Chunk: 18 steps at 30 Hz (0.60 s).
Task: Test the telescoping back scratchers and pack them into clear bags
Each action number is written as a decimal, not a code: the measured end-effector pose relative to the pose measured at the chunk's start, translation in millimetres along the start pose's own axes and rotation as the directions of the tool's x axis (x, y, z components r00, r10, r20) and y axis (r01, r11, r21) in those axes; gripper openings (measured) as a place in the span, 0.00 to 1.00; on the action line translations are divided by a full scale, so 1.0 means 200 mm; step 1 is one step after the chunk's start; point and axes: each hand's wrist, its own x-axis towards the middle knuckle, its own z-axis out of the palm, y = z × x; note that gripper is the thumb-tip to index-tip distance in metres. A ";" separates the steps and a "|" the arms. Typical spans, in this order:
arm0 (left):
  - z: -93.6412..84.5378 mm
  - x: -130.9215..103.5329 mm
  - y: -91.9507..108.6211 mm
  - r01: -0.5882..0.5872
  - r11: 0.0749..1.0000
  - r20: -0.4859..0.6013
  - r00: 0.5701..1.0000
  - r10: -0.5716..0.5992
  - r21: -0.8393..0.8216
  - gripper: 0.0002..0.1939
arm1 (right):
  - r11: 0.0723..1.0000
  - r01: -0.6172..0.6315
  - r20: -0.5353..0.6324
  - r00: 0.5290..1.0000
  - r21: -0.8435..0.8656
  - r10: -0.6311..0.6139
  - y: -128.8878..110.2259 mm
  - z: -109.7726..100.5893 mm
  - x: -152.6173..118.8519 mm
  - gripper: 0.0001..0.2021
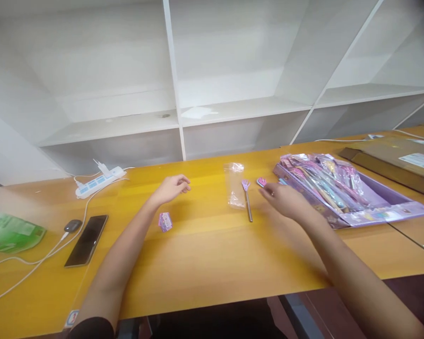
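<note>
My left hand [172,189] hovers above the table with its fingers loosely curled and apart, nothing in it. Below it lies a small pink and purple card [165,221]. At the right, my right hand [281,197] has its fingertips at a small pink and teal round item [261,181]; its grip is partly hidden. Between the hands are a clear plastic wrapper [236,185] and a metal stick with a pink hand-shaped end [248,200]. Beside my right hand stands a purple display box [376,189] holding several wrapped sticks [334,181].
A black phone [86,241], a dark earbud case [72,226], white cables and a white power strip [101,182] lie at the left, near a green pouch [14,233]. A flat cardboard box [388,157] is at the far right. White shelving [233,110] borders the table's back.
</note>
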 end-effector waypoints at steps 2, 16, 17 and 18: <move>-0.04 0.00 -0.02 0.026 0.997 -0.011 1.000 -0.025 0.072 0.12 | 1.000 0.024 0.163 0.986 0.007 -0.025 -0.13 0.06 0.03 0.21; -0.23 0.03 -0.27 0.199 0.775 0.086 0.947 -0.310 0.600 0.21 | 0.989 -0.103 0.330 0.935 -0.102 0.131 -0.27 0.26 0.10 0.19; -0.23 0.04 -0.28 0.195 0.763 0.081 0.948 -0.308 0.617 0.21 | 0.989 -0.105 0.327 0.936 -0.099 0.133 -0.27 0.25 0.10 0.19; -0.21 0.05 -0.29 0.189 0.753 0.076 0.950 -0.302 0.630 0.21 | 0.990 -0.106 0.323 0.937 -0.095 0.132 -0.27 0.25 0.10 0.19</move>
